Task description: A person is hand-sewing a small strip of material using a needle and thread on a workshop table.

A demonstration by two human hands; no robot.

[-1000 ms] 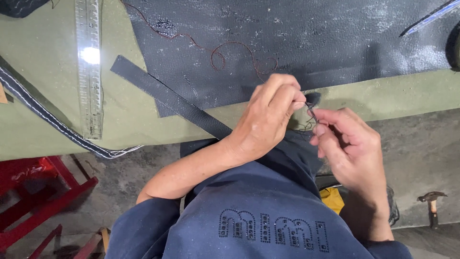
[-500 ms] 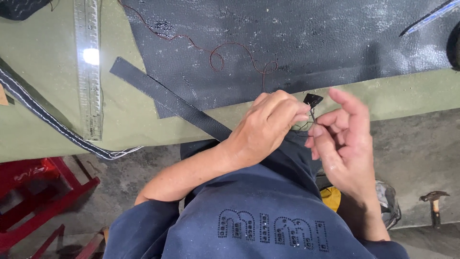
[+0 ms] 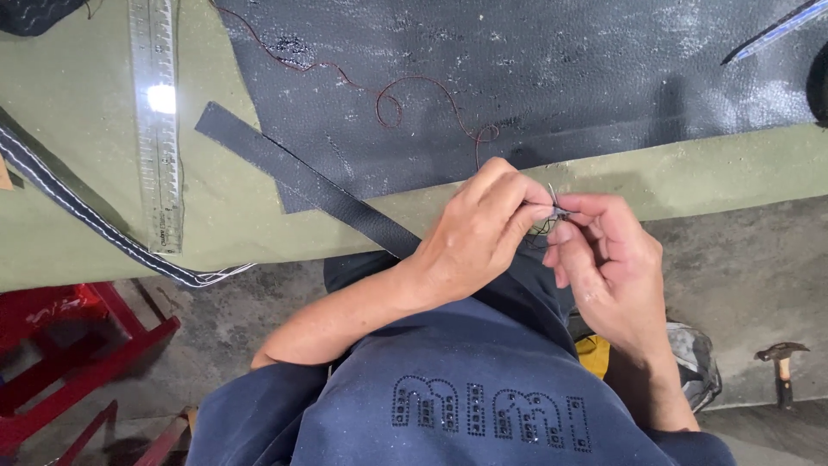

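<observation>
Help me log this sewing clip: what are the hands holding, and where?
Both the left hand and right hand pinch a thin needle near its lower end; the dark thread dangles below.

Both hands (image 3: 552,250) meet, fingertips pinched together.

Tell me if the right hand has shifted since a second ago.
Yes. The right hand has come up toward the table edge, nearer the dark sheet.

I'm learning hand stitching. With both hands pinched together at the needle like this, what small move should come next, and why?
Probably draw the needle up and away, since the left hand and right hand pinch it together while the red thread lies slack in loops on the black sheet.
</observation>
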